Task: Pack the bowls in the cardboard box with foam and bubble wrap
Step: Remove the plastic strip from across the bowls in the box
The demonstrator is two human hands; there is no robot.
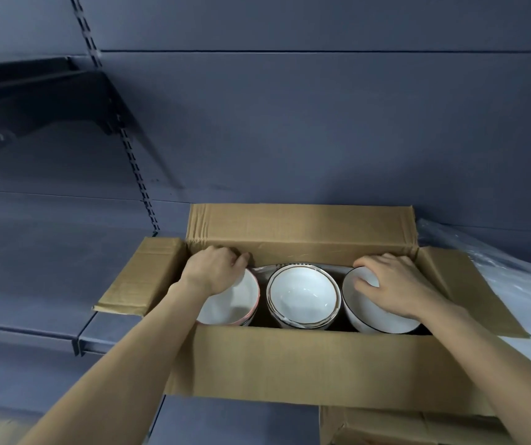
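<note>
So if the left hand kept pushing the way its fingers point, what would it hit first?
Probably the cardboard box's far wall: the left hand reaches over the pink-rimmed bowl toward it, though depth is unclear.

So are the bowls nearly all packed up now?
Partly. Three bowl stacks already sit in the box: left, middle, right. Now the left hand and right hand are on the outer stacks. Left to do: bubble wrap lies beside the box, and the flaps are open.
</note>
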